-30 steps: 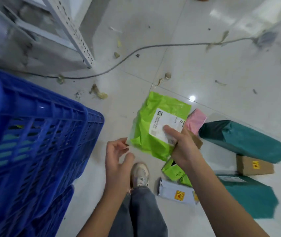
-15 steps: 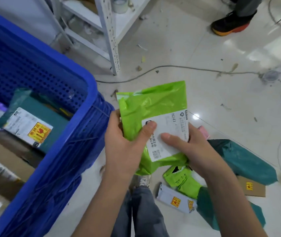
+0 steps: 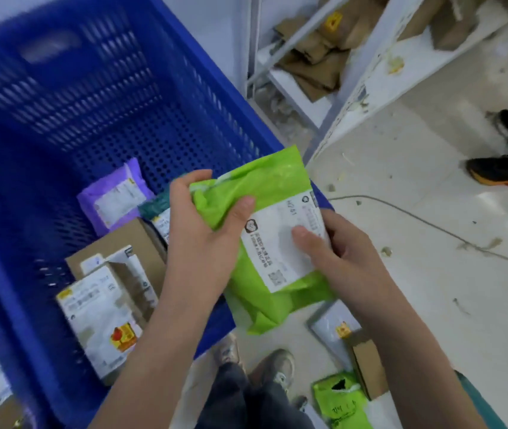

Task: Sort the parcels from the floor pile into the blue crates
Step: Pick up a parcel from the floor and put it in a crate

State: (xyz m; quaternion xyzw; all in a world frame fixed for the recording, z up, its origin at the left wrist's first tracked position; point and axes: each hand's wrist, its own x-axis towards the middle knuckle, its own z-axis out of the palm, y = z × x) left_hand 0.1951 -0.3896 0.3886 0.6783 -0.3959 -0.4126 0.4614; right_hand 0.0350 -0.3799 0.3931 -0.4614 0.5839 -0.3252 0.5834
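Green plastic parcel sits clamped between left hand and right hand, straddling the blue crate rim, so a careless release could drop it back on the floor.

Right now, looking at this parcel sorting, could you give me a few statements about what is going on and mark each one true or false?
1. Both hands hold the green parcel. True: the left hand grips its upper left part and the right hand its right side, thumb on the white label.
2. The blue crate is empty. False: it already holds a purple parcel and cardboard boxes.
3. The green parcel lies at the bottom of the crate. False: it is held up, over the crate's near corner.
4. Another green parcel lies on the floor near the person's feet. True.
5. Nobody else is around. False: another person's black shoe shows at the right edge.
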